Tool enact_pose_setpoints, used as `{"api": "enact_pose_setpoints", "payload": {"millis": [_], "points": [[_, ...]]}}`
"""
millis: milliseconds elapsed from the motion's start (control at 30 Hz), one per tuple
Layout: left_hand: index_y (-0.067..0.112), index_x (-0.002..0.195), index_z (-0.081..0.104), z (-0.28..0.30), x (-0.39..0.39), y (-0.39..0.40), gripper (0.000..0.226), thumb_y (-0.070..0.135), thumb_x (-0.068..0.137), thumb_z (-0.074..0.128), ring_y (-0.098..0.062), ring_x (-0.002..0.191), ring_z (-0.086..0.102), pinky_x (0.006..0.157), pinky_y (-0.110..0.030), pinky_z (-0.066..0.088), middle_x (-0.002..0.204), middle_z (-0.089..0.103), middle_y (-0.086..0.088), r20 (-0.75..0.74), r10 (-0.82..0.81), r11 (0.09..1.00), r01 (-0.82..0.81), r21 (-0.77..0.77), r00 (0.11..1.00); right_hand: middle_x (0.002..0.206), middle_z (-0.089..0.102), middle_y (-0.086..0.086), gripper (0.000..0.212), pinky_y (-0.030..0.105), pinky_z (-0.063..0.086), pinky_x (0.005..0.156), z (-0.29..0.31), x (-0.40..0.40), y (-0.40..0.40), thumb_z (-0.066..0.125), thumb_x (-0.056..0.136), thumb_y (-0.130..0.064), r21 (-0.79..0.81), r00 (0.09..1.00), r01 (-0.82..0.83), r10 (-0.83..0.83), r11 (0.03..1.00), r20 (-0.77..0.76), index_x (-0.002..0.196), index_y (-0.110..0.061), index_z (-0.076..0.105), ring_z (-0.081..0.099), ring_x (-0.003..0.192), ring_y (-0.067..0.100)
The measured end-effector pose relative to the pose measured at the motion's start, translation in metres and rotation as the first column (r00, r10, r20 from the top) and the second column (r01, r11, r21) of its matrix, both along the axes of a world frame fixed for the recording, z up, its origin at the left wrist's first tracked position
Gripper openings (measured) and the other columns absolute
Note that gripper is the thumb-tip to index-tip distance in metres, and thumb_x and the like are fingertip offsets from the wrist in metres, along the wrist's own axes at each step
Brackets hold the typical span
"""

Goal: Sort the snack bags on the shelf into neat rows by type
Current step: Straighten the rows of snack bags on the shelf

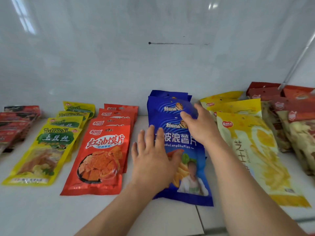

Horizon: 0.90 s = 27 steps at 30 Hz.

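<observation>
Spanning the whole width: a white shelf [42,212] against a glossy white back wall [102,57], carrying six rows of snack bags that overlap front to back.
Landmark: the blue bags [189,178], a row near the middle running back to the wall.
Cheese-yellow bags [255,150]: the row just right of the blue bags, the front one lying at a slant.
Dark red and beige bags [293,123]: furthest right of the blue bags, stacked against the wall.
Red bags [100,159]: the row just left of the blue bags.
Yellow-green bags [42,154]: left of the blue bags, beyond the red row.
Dark red-black bags [15,123]: furthest left of the blue bags, partly cut off.
Left hand [153,160]: palm down on the left half of the front blue bag, fingers straight and slightly spread.
Right hand [201,126]: further back on the blue row, fingers bent together and closed on the top edge of a blue bag.
</observation>
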<state>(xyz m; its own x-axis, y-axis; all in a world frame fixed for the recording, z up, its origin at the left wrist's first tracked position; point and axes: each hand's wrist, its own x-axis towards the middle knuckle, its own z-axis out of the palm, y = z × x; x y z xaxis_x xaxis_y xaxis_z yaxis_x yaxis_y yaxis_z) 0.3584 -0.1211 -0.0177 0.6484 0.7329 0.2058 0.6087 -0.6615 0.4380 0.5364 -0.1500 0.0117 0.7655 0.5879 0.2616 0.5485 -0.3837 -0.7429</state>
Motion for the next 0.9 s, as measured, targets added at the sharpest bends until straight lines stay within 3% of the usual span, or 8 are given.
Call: {"api": "enact_pose_setpoints", "payload": {"millis": [100, 167, 233, 367, 533, 667, 800, 900], "points": [[0.022, 0.158, 0.003, 0.003, 0.0, 0.01, 0.092, 0.063, 0.091, 0.051, -0.022, 0.153, 0.001, 0.122, -0.041, 0.011, 0.167, 0.001, 0.0, 0.096, 0.044, 0.988, -0.029, -0.15, 0.994, 0.152, 0.042, 0.004, 0.088, 0.038, 0.056, 0.087, -0.014, -0.01, -0.018, 0.062, 0.087, -0.06, 0.022, 0.975, 0.053, -0.047, 0.998, -0.218, 0.155, -0.023, 0.021, 0.058, 0.121, 0.021], [0.02, 0.159, 0.005, 0.001, 0.0, 0.013, 0.092, 0.057, 0.091, 0.057, -0.023, 0.152, 0.01, 0.12, -0.039, 0.02, 0.166, 0.006, -0.001, 0.153, 0.04, 0.966, 0.001, -0.26, 0.987, 0.145, 0.048, 0.004, 0.091, 0.023, 0.054, 0.065, -0.021, -0.013, -0.027, 0.065, 0.088, -0.054, 0.083, 0.939, 0.072, -0.039, 0.994, -0.341, 0.157, -0.021, 0.014, 0.065, 0.1, 0.012], [0.019, 0.159, 0.007, -0.003, 0.0, 0.014, 0.091, 0.052, 0.092, 0.06, -0.021, 0.15, 0.02, 0.115, -0.033, 0.029, 0.165, 0.01, -0.001, 0.215, 0.048, 0.937, 0.031, -0.347, 0.975, 0.132, 0.056, 0.0, 0.084, 0.015, 0.047, 0.052, -0.028, -0.018, -0.031, 0.065, 0.091, -0.048, 0.106, 0.908, 0.052, -0.003, 0.993, -0.418, 0.155, -0.019, 0.019, 0.061, 0.078, 0.001], [0.018, 0.159, 0.008, -0.007, 0.001, 0.011, 0.086, 0.045, 0.095, 0.06, -0.016, 0.143, 0.032, 0.094, -0.021, 0.041, 0.162, 0.016, -0.001, 0.27, 0.065, 0.903, 0.058, -0.425, 0.961, 0.114, 0.07, -0.006, 0.047, 0.022, 0.055, 0.063, -0.038, -0.023, -0.027, 0.067, 0.089, -0.048, 0.121, 0.94, -0.01, 0.05, 0.993, -0.337, 0.127, -0.026, 0.05, 0.07, 0.081, 0.004], [0.017, 0.158, 0.011, -0.011, 0.002, 0.01, 0.084, 0.045, 0.096, 0.059, -0.021, 0.144, 0.032, 0.109, -0.039, 0.045, 0.162, 0.016, -0.003, 0.281, 0.094, 0.912, 0.03, -0.41, 0.955, 0.111, 0.071, -0.007, 0.048, 0.031, 0.061, 0.072, -0.041, -0.025, -0.024, 0.066, 0.089, -0.052, 0.13, 0.932, -0.056, 0.098, 0.99, -0.349, 0.125, -0.026, 0.049, 0.073, 0.084, 0.008], [0.018, 0.158, 0.012, -0.01, 0.001, 0.01, 0.083, 0.047, 0.095, 0.058, -0.023, 0.144, 0.032, 0.108, -0.044, 0.046, 0.163, 0.013, -0.002, 0.252, 0.085, 0.917, 0.023, -0.398, 0.964, 0.115, 0.069, -0.006, 0.049, 0.02, 0.054, 0.061, -0.039, -0.029, -0.023, 0.065, 0.089, -0.052, 0.082, 0.951, -0.041, 0.064, 0.996, -0.304, 0.128, -0.026, 0.047, 0.071, 0.087, 0.007], [0.015, 0.156, 0.019, -0.002, -0.003, 0.012, 0.079, 0.049, 0.095, 0.057, -0.026, 0.145, 0.03, 0.109, -0.046, 0.044, 0.162, 0.011, -0.003, 0.202, 0.043, 0.952, 0.021, -0.305, 0.978, 0.131, 0.058, -0.001, 0.056, 0.019, 0.049, 0.067, -0.027, -0.035, -0.026, 0.061, 0.091, -0.053, 0.018, 0.996, 0.039, -0.038, 0.999, -0.082, 0.134, -0.022, 0.045, 0.064, 0.107, 0.013], [0.013, 0.156, 0.019, 0.008, -0.005, 0.009, 0.076, 0.05, 0.098, 0.052, -0.03, 0.15, 0.018, 0.119, -0.044, 0.03, 0.165, 0.007, -0.01, 0.143, 0.055, 0.986, -0.031, -0.166, 0.988, 0.146, 0.044, -0.001, 0.06, 0.014, 0.045, 0.077, -0.011, -0.042, -0.037, 0.052, 0.098, -0.048, 0.008, 0.997, 0.032, -0.032, 0.999, 0.071, 0.148, -0.019, 0.036, 0.05, 0.126, 0.011]]}}
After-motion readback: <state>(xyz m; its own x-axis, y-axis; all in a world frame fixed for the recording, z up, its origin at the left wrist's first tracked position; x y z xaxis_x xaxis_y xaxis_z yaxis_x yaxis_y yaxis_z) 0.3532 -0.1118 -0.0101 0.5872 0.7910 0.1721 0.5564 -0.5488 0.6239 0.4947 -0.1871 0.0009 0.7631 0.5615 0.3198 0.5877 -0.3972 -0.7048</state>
